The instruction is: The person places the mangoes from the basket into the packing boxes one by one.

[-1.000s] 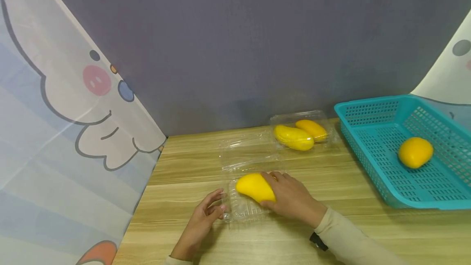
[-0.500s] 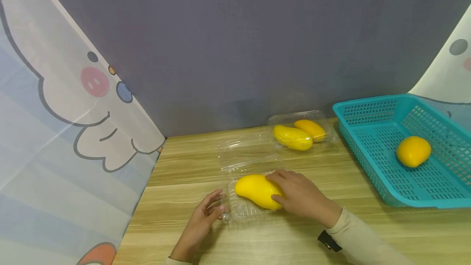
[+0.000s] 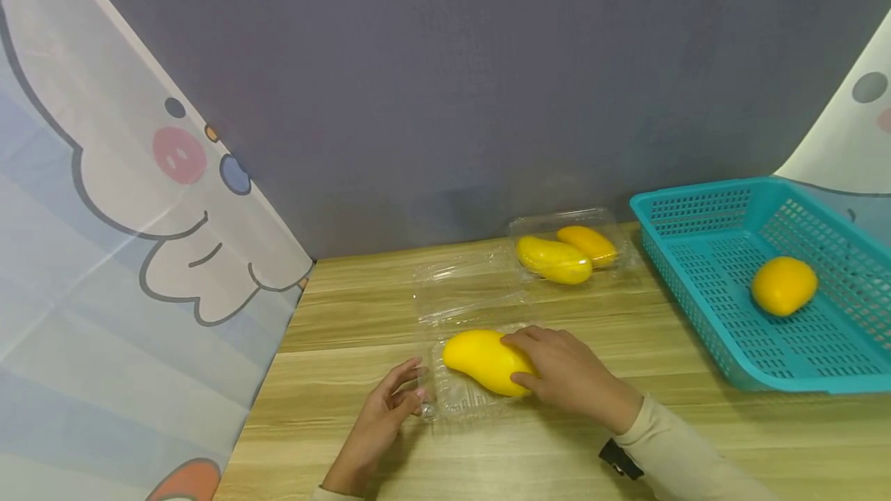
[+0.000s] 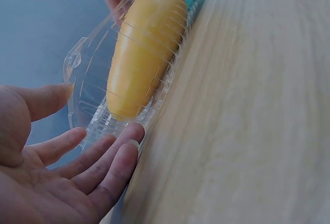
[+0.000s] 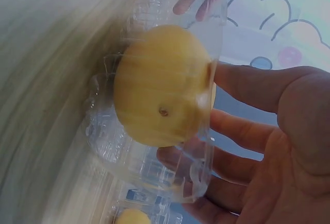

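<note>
A yellow mango [image 3: 489, 362] lies slantwise in the base of an open clear plastic clamshell box [image 3: 459, 408], whose lid [image 3: 459, 281] is folded back away from me. My right hand [image 3: 578, 377] holds the mango by its right end, thumb and fingers on either side of it; in the right wrist view, thumb and fingers [image 5: 237, 126] reach over the box's rim to the fruit. At the box's left side is my left hand [image 3: 379, 412]. Its thumb tip meets the rim and its fairly straight fingers [image 4: 111, 167] lie along the outer wall.
Behind, against the grey wall, a closed clear box [image 3: 605, 216] contains two mangoes [image 3: 554, 260]. To the right stands a turquoise perforated basket [image 3: 696, 331] with one mango [image 3: 784, 286] inside. A cartoon-printed curtain [image 3: 139, 253] borders the wooden table [image 3: 334, 362] on the left.
The mango in the open box has turned and settled lower, its right end closer to me. My right hand shifted slightly right along with it. My left hand has stayed in place.
</note>
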Available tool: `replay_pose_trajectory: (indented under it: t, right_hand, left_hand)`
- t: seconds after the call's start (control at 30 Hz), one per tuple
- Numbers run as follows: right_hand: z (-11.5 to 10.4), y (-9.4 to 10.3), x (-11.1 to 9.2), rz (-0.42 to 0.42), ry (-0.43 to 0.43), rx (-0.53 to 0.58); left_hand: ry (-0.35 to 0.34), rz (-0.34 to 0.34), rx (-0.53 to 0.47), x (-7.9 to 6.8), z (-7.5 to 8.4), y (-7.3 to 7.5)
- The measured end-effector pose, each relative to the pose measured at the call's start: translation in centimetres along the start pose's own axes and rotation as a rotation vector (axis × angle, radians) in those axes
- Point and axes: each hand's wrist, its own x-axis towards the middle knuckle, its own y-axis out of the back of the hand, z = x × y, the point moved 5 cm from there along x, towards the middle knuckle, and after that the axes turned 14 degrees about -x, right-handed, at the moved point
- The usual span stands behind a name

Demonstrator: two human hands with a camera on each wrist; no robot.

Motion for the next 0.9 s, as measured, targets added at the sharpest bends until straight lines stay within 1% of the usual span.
replay_pose_trajectory:
  t: [0.2,0.37,0.63,0.9]
  right_hand:
    - [-0.3,-0.3,0.2,-0.014,-0.006,0.003]
    - [-0.4,-0.5,0.3,-0.019,-0.013,0.005]
    - [-1.2,-0.7,0.6,0.007,0.005,0.019]
    - [-2.2,-1.2,1.0,0.024,0.002,0.022]
  left_hand:
    - [-0.013,0.0,-0.025,0.0,0.2,-0.2]
    - [-0.004,-0.006,-0.036,0.1,0.2,-0.4]
    - [-0.006,0.002,-0.04,0.1,0.4,-0.3]
    - [-0.001,-0.001,-0.064,0.0,0.2,-0.1]
